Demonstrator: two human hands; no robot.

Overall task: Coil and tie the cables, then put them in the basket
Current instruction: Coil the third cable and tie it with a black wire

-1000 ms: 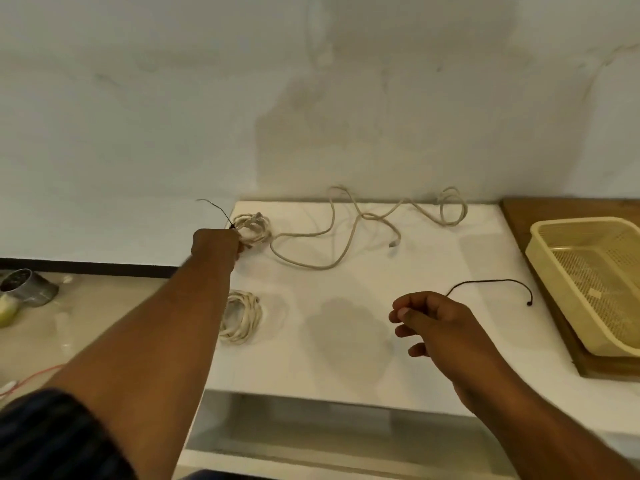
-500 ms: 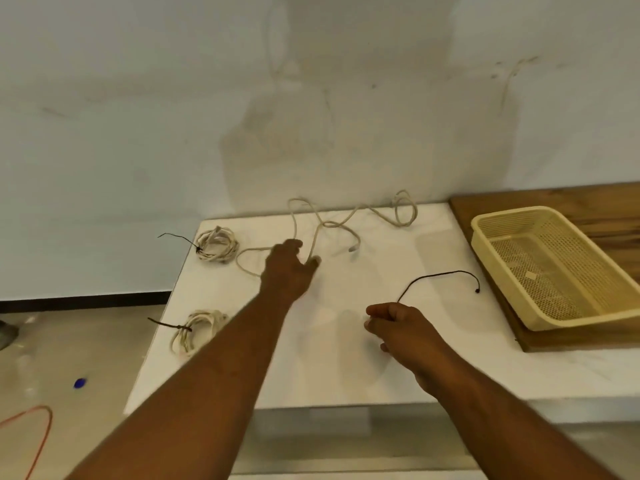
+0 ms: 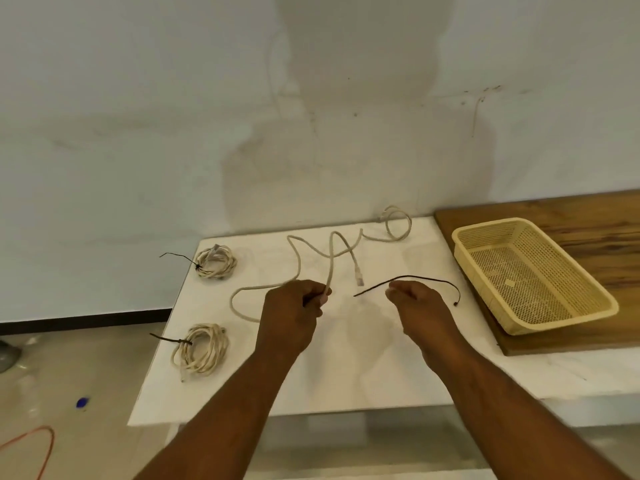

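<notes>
Gripping the loose beige network cable [image 3: 331, 258] in clenched fingers, the left hand [image 3: 294, 313] hovers over the middle of the white bench [image 3: 346, 375]. From that fist the cable rises, snakes across the bench toward its back edge and ends in a small loop near the back right corner. Another stretch curves round on the surface to the left of the hand, and a clear plug end [image 3: 359, 278] lies between the two hands. The right hand [image 3: 415, 303] has its fingers curled beside a thin black tie [image 3: 429, 279]; whether they pinch it cannot be told. Two coiled beige cable bundles, each bound with a dark tie, lie along the left edge, one at the back left corner [image 3: 216, 262] and one nearer [image 3: 201, 348]. A pale yellow plastic mesh basket [image 3: 561, 323] sits on a brown wooden board [image 3: 588, 216] at the right edge.
</notes>
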